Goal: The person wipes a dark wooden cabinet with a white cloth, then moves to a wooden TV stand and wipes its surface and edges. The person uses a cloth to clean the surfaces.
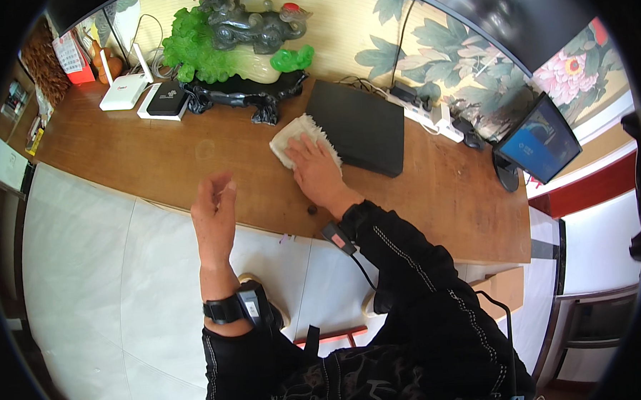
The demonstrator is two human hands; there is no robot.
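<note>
My right hand (314,168) presses flat, fingers spread, on a cream fluffy cleaning cloth (288,134). The cloth lies on the brown wooden tabletop (232,150), against the left side of a flat black box-shaped unit (357,126), possibly an electronic device. My left hand (215,218) is raised near the table's front edge. Its fingers are loosely curled, the thumb stands a little apart, and I see nothing held in it. A small dark round object (312,209) sits on the wood beside my right wrist.
A cabbage-shaped green ornament (201,49) stands on a black carved base (246,93) at the back. Left of it are a white router (124,91) and a black set-top box (168,98). White power strips (429,117) and a monitor (538,139) occupy the right side.
</note>
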